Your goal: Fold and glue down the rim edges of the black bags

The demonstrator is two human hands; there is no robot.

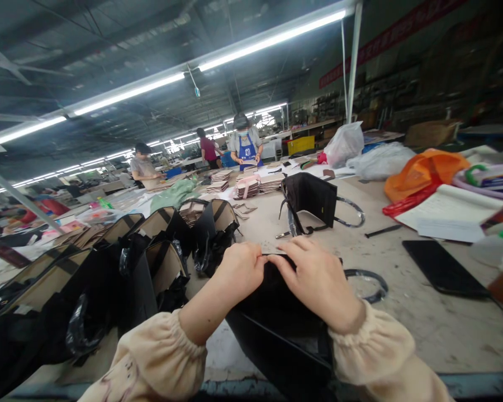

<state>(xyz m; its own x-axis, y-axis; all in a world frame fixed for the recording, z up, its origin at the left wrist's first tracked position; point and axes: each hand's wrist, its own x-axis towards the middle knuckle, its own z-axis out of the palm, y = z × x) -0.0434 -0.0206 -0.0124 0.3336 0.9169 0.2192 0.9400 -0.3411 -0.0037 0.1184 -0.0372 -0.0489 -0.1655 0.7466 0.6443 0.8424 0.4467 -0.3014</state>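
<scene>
A black bag stands at the table's front edge, its mouth toward me. At its far top rim my left hand is closed, thumb and fingers pinching the edge. Right beside it, my right hand grips the same rim, thumb on the near side and fingers over the far side. The hands almost touch. A plastic-wrapped handle sticks out to the right of the bag. Beyond my hands another black bag stands open, with its own wrapped handle on the right.
Several black bags with beige insides crowd the left side. Stacked brown pieces lie farther back. A black phone, an open notebook and an orange plastic bag are at right. A person in a blue apron stands across the table.
</scene>
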